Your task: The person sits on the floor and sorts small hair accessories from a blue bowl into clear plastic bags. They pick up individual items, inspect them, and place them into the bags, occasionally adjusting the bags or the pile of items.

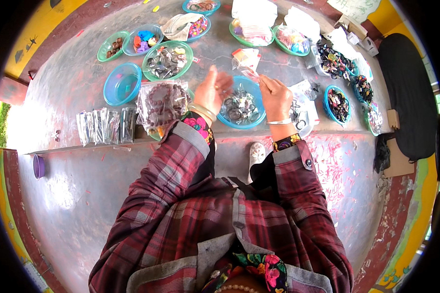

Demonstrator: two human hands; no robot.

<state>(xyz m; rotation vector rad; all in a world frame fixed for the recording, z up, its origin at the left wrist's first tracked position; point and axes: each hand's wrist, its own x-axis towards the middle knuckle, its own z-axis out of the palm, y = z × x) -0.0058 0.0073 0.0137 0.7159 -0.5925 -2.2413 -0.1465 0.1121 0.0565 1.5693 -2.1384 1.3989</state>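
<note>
My right hand [276,100] is closed in a pinch above the right rim of a blue basin [262,111]. Between its fingertips is a small clear plastic bag with a reddish edge [251,73]. Over the basin's left side hovers my left hand [213,92], its fingers smeared by motion. I cannot tell whether it holds anything. Inside the basin lies a pile of small dark and clear-wrapped pieces [239,105]. Just beyond, a white and orange packet [247,57] lies on the grey ledge.
Bundled slim clear packs [106,126] and bagged dark beads [162,102] lie left of my hands. An unfilled blue basin [122,84] and a green basin of packets [167,61] stand behind them. Rightward are baskets of dark pieces [337,104] and a long black cushion [409,95].
</note>
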